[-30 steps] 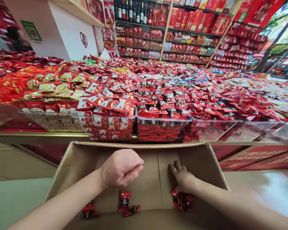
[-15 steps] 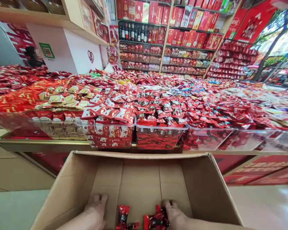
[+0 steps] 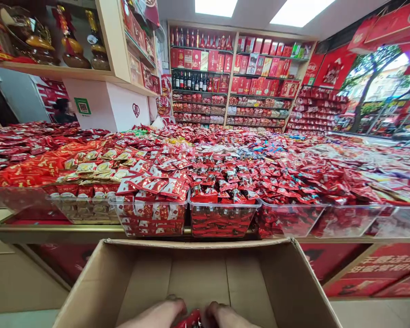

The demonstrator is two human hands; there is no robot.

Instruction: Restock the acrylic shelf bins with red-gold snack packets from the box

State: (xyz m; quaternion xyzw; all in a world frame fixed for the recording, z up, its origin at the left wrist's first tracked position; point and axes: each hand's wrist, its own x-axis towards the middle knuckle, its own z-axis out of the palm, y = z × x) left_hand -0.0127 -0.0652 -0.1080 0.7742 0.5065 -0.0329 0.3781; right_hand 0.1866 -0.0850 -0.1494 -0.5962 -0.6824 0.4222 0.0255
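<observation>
While cupped close together at the near end of a cardboard box [image 3: 280,282], pressing in on a small clump of red packets [image 3: 190,320] from either side: left hand [image 3: 159,314] on one flank, right hand [image 3: 225,316] on the other. Fingers [image 3: 177,304] curled inward, tips against the wrappers. Impossible to tell whether truly clamped or only nudging, with most of each hand lost below the frame edge.

Judged from the lie of things: almost nothing left inside the box. Only that one clump in view, low against the near wall, between the two hands, with bare cardboard floor everywhere else. Ahead, on the table [image 3: 54,230], clear bins [image 3: 222,218] heaped well past their rims. Probably a late stage, then, with a last handful to deal with and little besides.

Plain brown card for the box: matte, slightly fibrous, walls splayed outward, straight flap seams along the floor. Glossy crinkled film for the packets, red with dark print, small and pillow-shaped. Hard transparent plastic for the bins, rectangular and straight-walled, with stacked red packs showing through the fronts. Brass-coloured trim along the table front. Farther back, shelves [image 3: 232,68] of flat red gift boxes and dark bottles.
</observation>
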